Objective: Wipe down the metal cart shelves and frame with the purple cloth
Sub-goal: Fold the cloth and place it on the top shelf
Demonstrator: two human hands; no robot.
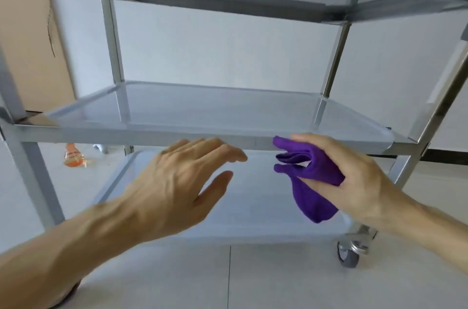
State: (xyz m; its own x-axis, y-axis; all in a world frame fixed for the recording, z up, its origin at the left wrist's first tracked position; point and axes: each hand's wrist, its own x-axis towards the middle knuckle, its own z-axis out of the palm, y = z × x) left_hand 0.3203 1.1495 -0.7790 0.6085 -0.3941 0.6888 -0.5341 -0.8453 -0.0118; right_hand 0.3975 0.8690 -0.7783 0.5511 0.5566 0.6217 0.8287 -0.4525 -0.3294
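Note:
A metal cart with three shelves fills the view; its middle shelf lies at hand height, with the bottom shelf below it and the top shelf overhead. My right hand grips a folded purple cloth just in front of the middle shelf's front rim, right of centre. The cloth's lower end hangs down over the bottom shelf. My left hand hovers left of the cloth with straight fingers, holding nothing, in front of the same rim.
An orange spray bottle stands on the floor behind the cart at the left. A caster wheel sits under the cart's front right leg. A brown door is at the far left, and a white wall is behind the cart.

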